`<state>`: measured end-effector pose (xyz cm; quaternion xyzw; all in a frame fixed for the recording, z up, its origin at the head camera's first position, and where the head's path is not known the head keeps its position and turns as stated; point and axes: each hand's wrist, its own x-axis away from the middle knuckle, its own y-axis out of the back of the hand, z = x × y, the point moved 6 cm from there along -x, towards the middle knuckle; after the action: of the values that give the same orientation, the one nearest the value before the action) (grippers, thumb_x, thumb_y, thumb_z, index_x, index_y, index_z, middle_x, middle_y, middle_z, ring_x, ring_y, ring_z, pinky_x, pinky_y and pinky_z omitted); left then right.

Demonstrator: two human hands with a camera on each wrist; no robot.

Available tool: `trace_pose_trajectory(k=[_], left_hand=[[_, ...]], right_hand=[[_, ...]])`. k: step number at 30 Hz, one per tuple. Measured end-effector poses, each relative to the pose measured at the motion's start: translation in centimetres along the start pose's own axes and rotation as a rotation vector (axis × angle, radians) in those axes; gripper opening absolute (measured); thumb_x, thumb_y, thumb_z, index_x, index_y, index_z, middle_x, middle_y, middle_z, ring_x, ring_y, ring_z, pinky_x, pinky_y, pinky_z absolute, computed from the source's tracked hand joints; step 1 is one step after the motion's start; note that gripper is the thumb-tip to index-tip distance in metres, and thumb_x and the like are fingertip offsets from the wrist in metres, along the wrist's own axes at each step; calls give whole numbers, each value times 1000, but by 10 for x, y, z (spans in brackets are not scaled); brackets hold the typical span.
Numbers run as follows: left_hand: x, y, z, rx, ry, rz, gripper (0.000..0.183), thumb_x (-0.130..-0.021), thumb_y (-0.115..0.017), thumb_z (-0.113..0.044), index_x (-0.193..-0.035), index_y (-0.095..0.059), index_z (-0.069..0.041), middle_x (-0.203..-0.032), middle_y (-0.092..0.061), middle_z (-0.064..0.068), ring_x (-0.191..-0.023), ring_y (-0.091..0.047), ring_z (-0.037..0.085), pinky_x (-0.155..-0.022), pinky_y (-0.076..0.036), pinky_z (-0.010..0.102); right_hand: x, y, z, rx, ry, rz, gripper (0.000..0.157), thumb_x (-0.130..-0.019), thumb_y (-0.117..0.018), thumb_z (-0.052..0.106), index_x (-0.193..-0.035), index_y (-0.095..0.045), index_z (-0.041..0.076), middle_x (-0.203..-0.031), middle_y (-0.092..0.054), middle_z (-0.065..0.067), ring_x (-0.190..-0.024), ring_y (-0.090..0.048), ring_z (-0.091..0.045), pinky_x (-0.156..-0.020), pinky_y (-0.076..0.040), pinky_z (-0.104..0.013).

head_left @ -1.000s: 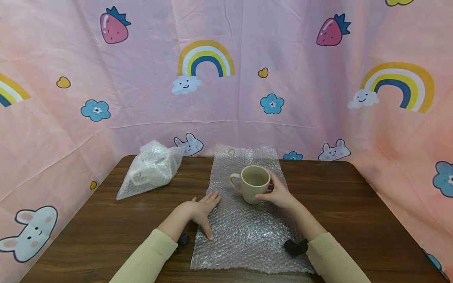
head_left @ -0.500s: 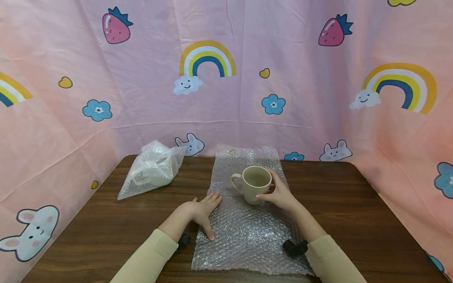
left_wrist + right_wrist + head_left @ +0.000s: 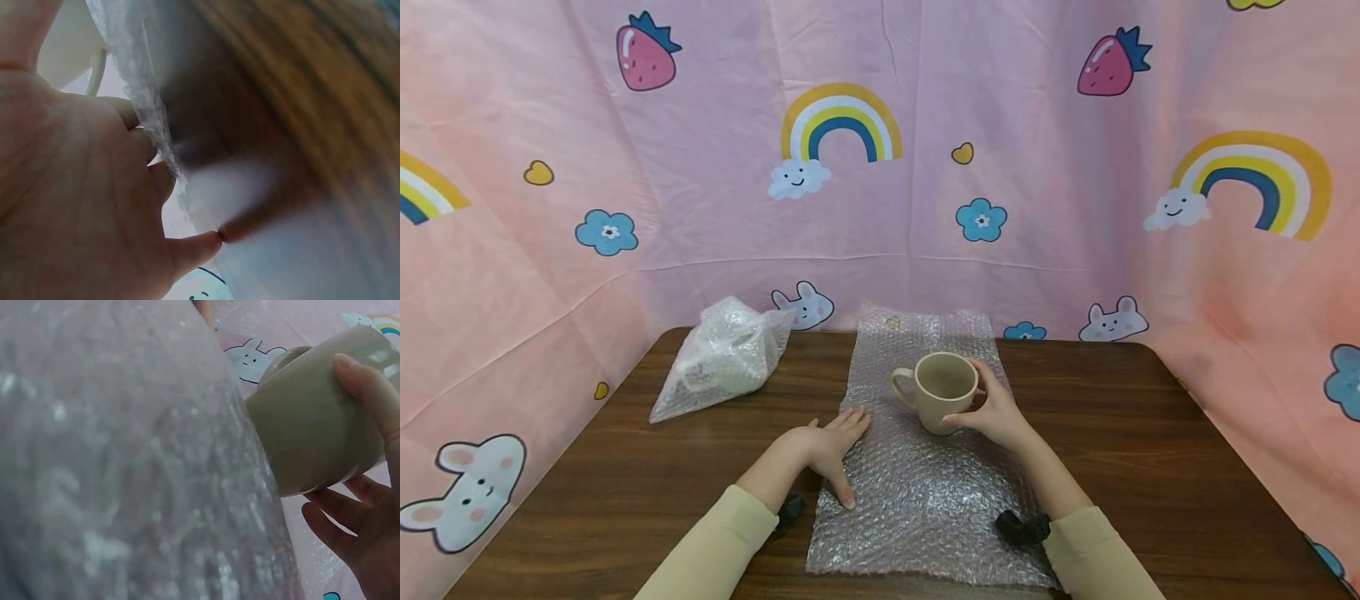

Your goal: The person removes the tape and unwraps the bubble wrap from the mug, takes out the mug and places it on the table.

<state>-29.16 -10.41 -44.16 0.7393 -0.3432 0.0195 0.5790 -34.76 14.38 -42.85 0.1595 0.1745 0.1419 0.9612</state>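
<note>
Beige, glossy, round-mouthed mug (image 3: 936, 410), narrowing slightly toward the base, upright on the middle of a clear, dimpled bubble-wrap sheet (image 3: 925, 508); slim looped handle (image 3: 895, 384) toward nine o'clock, inner wall bare and matte-looking. Base edge partly hidden by the sheet in the right wrist view.

At four o'clock from the mug, right hand (image 3: 996, 417) holding it round the side, thumb on the near face, other fingertips partly out of sight behind in the head view. At eight o'clock, left hand (image 3: 832, 451) spread wide and laid across the wrap's margin, gripping nothing; some fingers masked by the film in the left wrist view, with the mug cut off at the upper corner.

Crinkled, shiny plastic from six o'clock up to twelve, far end reaching past the table's back edge. Toward ten o'clock, lumpy translucent bubble-wrapped bundle (image 3: 726, 358), pale rounded form within, too veiled to identify. Dark brown wood-grain table (image 3: 1120, 417) underneath, blurred to streaks in the left wrist view. Cream cloth sleeves (image 3: 1097, 550) cropped at the lower edge, black wrist devices (image 3: 1022, 527) half tucked beneath. Creased pink printed drape (image 3: 722, 167) behind.
</note>
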Motion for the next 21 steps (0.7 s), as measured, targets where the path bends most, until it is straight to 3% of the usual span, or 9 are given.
trace_pose_trajectory(k=[5,12,16,21], left_hand=[[1,0,1,-7,8,12,124,-65,-87,-43,-155,-9,-8,-160,5,10,-145,4,27,-108,-5,64],[0,0,2,23,-1,4,125,-64,-88,-43,-154,-9,-8,-160,6,9,-145,5,27,-107,-4,64],[-1,-1,2,30,-8,-3,127,-62,-89,-43,-154,-10,-7,-160,5,10,-145,5,27,-107,-5,66],[-2,-1,2,27,-12,-4,127,-61,-89,-43,-154,-10,-7,-160,5,11,-145,4,28,-106,-6,67]], right_hand=[[2,2,4,-22,-5,5,95,-68,-87,5,-145,-34,16,-137,-46,-14,-119,-49,-37,-87,-48,-50],[11,4,32,-28,-54,13,93,-71,-84,2,-146,-30,7,-137,-45,-20,-119,-48,-41,-85,-50,-49],[12,5,33,-10,-61,11,93,-71,-85,4,-146,-30,7,-136,-46,-20,-120,-47,-40,-85,-50,-50],[8,9,16,3,-60,-5,96,-69,-87,8,-147,-31,13,-136,-46,-18,-117,-50,-40,-82,-51,-49]])
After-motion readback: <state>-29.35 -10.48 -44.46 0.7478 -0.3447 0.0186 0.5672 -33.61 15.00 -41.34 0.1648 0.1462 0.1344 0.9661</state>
